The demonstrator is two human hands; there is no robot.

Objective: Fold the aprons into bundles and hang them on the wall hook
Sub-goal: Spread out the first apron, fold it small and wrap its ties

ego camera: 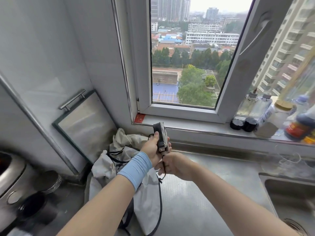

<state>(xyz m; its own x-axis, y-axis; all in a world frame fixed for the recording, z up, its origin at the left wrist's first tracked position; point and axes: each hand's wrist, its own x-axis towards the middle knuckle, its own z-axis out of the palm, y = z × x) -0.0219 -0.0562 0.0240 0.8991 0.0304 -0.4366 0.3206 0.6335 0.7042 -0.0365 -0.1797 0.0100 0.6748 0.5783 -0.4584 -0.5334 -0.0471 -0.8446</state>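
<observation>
Both forearms reach in from the bottom edge toward the frame's centre. The left hand (151,148), with a blue wristband (136,168), has its fingers wrapped round a folded apron bundle (161,133). Just below, the right hand (173,165) pinches the bundle's dark string (164,165). Labels on the bottles (265,114) at right are too blurred to read. The bundle stands upright, long axis vertical, above the desk (196,193). Loose aprons (117,155) lie heaped left of centre.

One bundle (161,135), perhaps two loose aprons (109,165)
</observation>
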